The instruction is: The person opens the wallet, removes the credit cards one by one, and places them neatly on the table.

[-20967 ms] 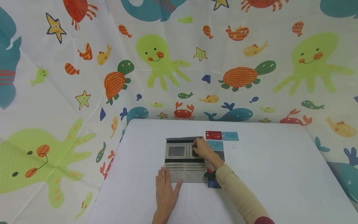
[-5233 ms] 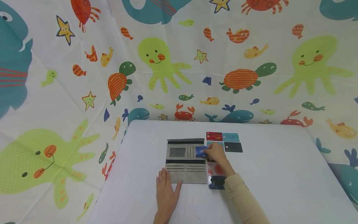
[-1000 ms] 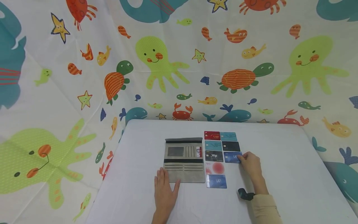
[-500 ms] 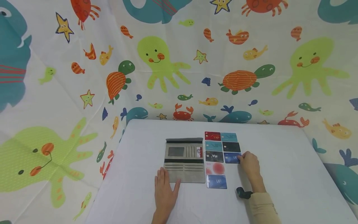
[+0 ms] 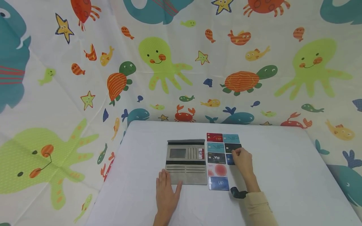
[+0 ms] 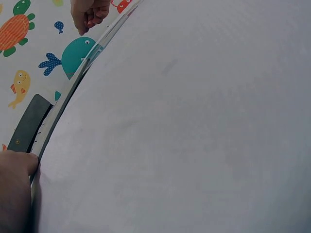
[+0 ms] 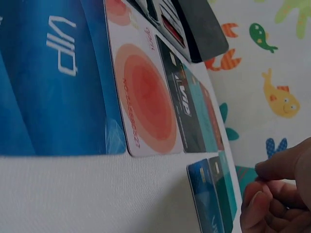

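A grey wallet (image 5: pixel 186 177) lies unfolded on the table, a red-and-white card (image 5: pixel 201 153) showing in its right slot. My left hand (image 5: pixel 167 194) rests flat at the wallet's lower left corner, fingers straight. To the wallet's right are laid a red VIP card (image 5: pixel 214 137), two teal cards (image 5: pixel 216 147), a black card (image 5: pixel 229 147), a black Vip card (image 5: pixel 216 158), a pink-dotted card (image 5: pixel 217 169) and a blue VIP card (image 5: pixel 219 183). Over another blue card (image 7: pixel 204 194), partly hidden in the head view, hovers my right hand (image 5: pixel 243 161), fingers loosely curled and holding nothing.
The white table (image 5: pixel 282 175) extends to both sides of the wallet and cards. Behind it hangs a curtain (image 5: pixel 181 72) printed with sea animals. A dark wrist camera (image 5: pixel 238 193) sits at the right sleeve.
Earlier my right hand drew a dark card, then a blue card, from the wallet's right slots. It set the blue card under the black one, released it and moved left. The left hand stayed.
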Tool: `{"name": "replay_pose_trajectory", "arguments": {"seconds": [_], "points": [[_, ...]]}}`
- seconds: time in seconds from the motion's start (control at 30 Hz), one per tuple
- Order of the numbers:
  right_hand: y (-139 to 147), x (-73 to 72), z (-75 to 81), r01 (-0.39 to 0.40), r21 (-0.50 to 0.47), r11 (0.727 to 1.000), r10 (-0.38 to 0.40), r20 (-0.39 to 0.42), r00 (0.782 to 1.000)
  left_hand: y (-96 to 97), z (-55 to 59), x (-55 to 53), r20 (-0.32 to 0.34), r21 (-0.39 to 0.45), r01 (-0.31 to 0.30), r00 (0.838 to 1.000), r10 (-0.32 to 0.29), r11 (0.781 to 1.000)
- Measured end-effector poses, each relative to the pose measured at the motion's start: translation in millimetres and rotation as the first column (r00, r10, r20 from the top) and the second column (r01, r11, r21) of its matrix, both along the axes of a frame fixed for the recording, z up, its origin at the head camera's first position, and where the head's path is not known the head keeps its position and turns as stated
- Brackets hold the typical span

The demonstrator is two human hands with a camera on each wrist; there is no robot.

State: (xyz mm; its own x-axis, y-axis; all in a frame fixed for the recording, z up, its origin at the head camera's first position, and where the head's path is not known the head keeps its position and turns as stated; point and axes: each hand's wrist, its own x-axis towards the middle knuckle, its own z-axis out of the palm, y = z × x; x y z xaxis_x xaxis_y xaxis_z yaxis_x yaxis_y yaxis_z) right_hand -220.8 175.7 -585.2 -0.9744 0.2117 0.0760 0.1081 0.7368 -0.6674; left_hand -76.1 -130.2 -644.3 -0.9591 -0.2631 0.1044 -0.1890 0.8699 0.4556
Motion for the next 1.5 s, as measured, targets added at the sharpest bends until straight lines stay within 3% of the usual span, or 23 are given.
{"name": "replay_pose_trajectory", "arguments": {"seconds": [0.57, 1.5], "points": [[-33.7, -1.1, 4.8, -0.084, -0.100, 0.991, 0.089, 0.049, 0.995, 0.2, -3.7, 0.5, -0.029, -0.007, 0.001, 1.000, -0.001, 1.000], [-46.8, -4.4, -3.7, -0.126, -0.068, 0.990, 0.130, 0.061, 0.990, 1.1, -2.0, 0.5, -0.027, 0.000, 0.000, 1.000, 0.000, 1.000]]}}
